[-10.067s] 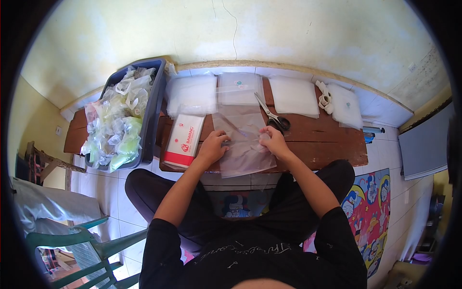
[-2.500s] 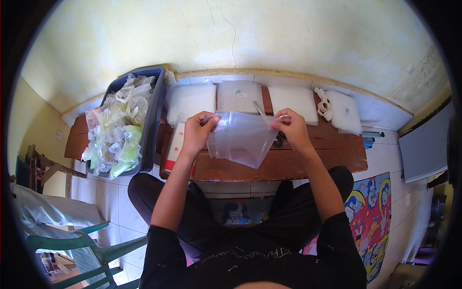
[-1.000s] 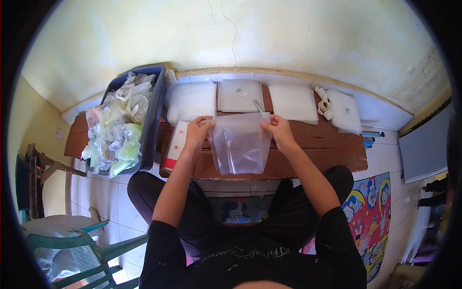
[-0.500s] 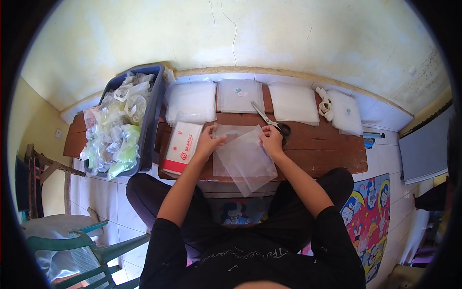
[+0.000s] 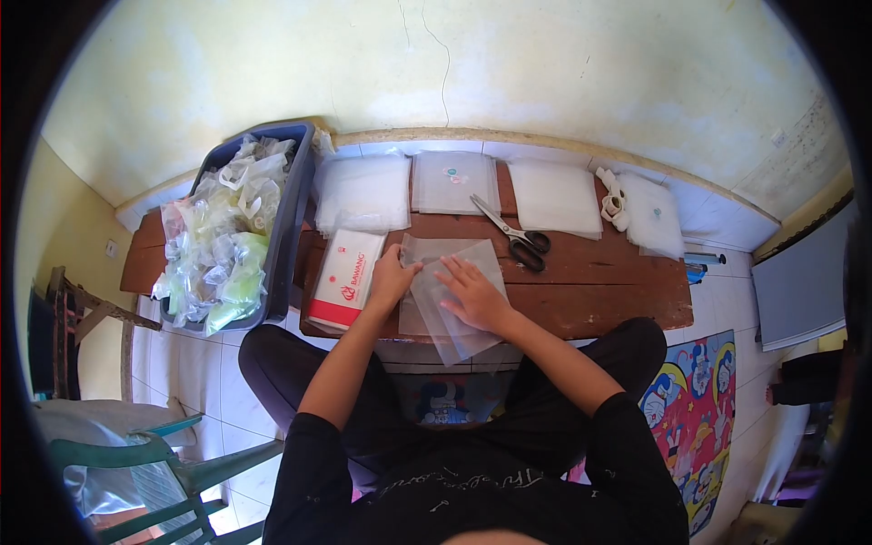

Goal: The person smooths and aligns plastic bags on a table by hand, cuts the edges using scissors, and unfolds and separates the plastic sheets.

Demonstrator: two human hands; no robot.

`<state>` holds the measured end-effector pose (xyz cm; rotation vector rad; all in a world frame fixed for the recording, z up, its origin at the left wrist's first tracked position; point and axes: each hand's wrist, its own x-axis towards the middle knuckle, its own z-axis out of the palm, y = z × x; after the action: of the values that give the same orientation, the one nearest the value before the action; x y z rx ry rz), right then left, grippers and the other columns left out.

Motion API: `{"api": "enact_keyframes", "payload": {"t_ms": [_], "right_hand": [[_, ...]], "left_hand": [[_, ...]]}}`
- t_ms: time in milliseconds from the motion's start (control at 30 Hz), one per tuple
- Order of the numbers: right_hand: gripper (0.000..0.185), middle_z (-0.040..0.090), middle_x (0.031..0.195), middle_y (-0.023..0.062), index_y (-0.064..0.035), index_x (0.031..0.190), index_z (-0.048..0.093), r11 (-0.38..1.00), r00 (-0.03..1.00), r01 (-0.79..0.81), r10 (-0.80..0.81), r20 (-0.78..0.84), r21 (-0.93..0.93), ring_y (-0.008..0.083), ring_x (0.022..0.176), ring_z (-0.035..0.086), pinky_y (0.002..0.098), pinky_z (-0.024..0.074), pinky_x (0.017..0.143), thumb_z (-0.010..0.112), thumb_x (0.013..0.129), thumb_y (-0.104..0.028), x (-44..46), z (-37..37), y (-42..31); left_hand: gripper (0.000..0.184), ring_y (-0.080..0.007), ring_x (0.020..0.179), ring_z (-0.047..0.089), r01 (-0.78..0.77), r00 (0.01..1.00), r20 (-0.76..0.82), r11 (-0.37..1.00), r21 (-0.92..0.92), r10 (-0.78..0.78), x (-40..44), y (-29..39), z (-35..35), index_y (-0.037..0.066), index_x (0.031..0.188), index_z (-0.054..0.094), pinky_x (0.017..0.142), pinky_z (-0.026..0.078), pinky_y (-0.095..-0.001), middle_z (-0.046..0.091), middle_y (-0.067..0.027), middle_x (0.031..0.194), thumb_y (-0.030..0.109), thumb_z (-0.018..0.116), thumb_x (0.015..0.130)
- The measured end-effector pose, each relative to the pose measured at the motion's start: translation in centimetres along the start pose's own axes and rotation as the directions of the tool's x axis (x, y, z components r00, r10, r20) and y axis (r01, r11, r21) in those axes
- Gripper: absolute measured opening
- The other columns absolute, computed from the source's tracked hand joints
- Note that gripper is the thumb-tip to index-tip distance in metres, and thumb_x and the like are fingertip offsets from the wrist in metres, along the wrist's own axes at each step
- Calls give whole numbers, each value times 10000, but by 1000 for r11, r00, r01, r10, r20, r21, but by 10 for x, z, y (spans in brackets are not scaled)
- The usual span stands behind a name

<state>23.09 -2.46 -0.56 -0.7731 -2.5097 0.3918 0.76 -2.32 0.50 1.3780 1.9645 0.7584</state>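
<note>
In front of me a clear plastic bag [image 5: 459, 345] lies at a slant over another flat clear plastic sheet [image 5: 416, 320] on the wooden table. At its upper left edge, my left hand [image 5: 393, 278] has thumb and fingers closed on the plastic bag. My right hand [image 5: 475, 296] rests flat on the same bag, fingers stretched out and holding nothing. Black-handled scissors [image 5: 522, 243] lie just beyond and right of that hand, blades slightly apart. Left of my left hand is a white and red packet marked BAWANG [image 5: 348, 277].
Stacks of clear plastic bags [image 5: 365, 193] line the table's [image 5: 618, 295] back edge by the wall. A white strap roll [image 5: 615, 202] sits at the right. A dark tub [image 5: 292, 209] full of crumpled plastic bags stands left. A green chair [image 5: 195, 472] is at lower left.
My right hand has let go of the bag's upper right corner and moved left and down, flattening onto the plastic. The slanted bag has shifted left. My left hand stays at the left edge.
</note>
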Motion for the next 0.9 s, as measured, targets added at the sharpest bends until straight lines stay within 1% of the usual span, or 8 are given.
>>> {"api": "enact_keyframes", "payload": {"t_ms": [67,133,167,233,333,533,733,900], "right_hand": [[552,345,1520,197,-92,1410,454,998,998,10,-6,68,-68,375,1420,304,488,259,1152,587,931,-332,0,9,-5],[562,337,1526,197,-133,1428,447,983,993,-29,49,105,-181,384,1426,290,517,220,1160,533,950,-415,1,14,-8],[562,337,1526,197,-133,1428,447,984,993,-27,46,106,-178,384,1426,290,517,220,1160,533,950,-415,3,17,-9],[559,326,1535,195,-157,1440,441,966,991,-80,104,85,-248,386,1436,270,513,204,1166,499,961,-438,6,21,-9],[578,296,1553,200,-155,1463,420,948,982,-149,174,68,-281,382,1439,263,519,164,1174,463,969,-452,15,28,-11],[585,277,1565,191,-162,1483,394,924,958,-271,286,14,-271,366,1461,219,522,132,1180,434,980,-458,35,44,-15],[599,268,1572,183,-165,1493,380,880,922,-381,384,-49,-283,356,1466,211,518,129,1183,433,979,-467,50,53,-5],[611,241,1587,169,-167,1505,356,852,892,-445,450,-49,-275,345,1478,180,513,109,1187,418,983,-479,52,55,-8]], "left_hand": [[470,-325,902,686,22,1000,-22,999,41,-21,3,-6,1,6,1134,598,810,519,-427,699,-184,897,265,774,784],[366,-272,791,709,-95,986,-132,993,71,104,9,-20,2,-8,1064,606,701,554,-393,698,-156,821,228,741,819],[366,-272,791,709,-92,986,-134,993,72,101,10,-22,-5,-8,1064,606,701,554,-393,698,-156,821,228,741,819],[303,-197,605,689,176,973,182,965,-196,-140,12,-23,-17,-27,1045,587,505,544,-302,680,-132,747,149,717,834],[228,-183,515,661,135,978,186,971,-198,-98,14,-30,-20,-37,984,578,423,524,-268,675,-133,718,80,697,829],[289,-183,574,681,157,973,205,949,-274,-102,10,-29,-23,-34,999,553,471,553,-289,670,-119,745,-15,712,758],[398,-209,588,685,238,949,276,917,-319,-151,7,-27,-28,-43,1059,516,494,577,-311,666,-139,773,-8,744,735],[419,-212,579,682,254,950,260,908,-333,-171,6,-24,-27,-41,1045,515,486,574,-311,659,-141,788,26,780,728]]}}
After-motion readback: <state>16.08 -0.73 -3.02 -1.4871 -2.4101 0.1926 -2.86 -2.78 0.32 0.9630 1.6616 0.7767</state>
